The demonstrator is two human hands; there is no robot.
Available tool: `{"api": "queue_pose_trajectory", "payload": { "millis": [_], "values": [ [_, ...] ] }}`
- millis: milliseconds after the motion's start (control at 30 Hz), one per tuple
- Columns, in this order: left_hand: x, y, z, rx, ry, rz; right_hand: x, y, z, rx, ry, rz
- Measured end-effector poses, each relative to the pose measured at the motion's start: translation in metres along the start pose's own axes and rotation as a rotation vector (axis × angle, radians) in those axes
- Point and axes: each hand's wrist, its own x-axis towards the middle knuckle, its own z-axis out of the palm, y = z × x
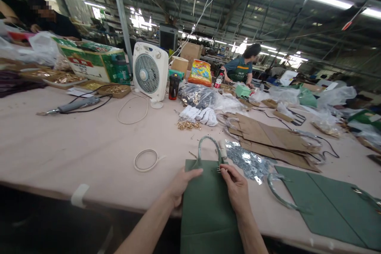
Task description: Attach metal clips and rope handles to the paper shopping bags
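The left hand [181,184] is gripping the green panel [208,206], which is overhanging the table [104,154]; the right hand [236,186] is pinching, seemingly, metal prongs [218,169] beside the handle [210,139]. If the left grip is loosening, the panel could be slipping, scratching on the prongs.

Head-worn view, facing forward and down, close over a table [89,139], reaching a dim, probably distant roof [276,10]

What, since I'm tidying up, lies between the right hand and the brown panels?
The head view shows silvery plates piled between the right hand and brown panels.
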Motion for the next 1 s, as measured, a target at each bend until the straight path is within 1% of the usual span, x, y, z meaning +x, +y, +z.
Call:
{"api": "queue_pose_trajectory", "payload": {
  "millis": [67,167,300,567,700,867,1000],
  "values": [
    [0.005,-0.004,-0.003,-0.063,0.0,-0.038,-0.001,-0.001,0.0,-0.015,-0.006,-0.012],
    [0.009,-0.008,-0.007,-0.108,-0.004,-0.057,-0.001,-0.003,0.002,-0.021,-0.044,-0.023],
    [0.01,-0.009,-0.009,-0.125,0.009,-0.058,0.001,-0.004,0.002,-0.026,-0.078,-0.021],
    [0.012,-0.011,-0.01,-0.153,-0.004,-0.058,0.005,-0.007,0.004,-0.044,-0.128,-0.025],
    [0.013,-0.012,-0.011,-0.168,-0.002,-0.09,0.006,-0.011,0.002,-0.081,-0.164,-0.09],
    [0.014,-0.012,-0.011,-0.173,0.012,-0.093,0.008,-0.014,-0.01,-0.205,-0.317,-0.198],
    [0.014,-0.011,-0.01,-0.166,0.033,-0.088,0.009,-0.009,-0.011,-0.3,-0.291,-0.322]
  ]
}}
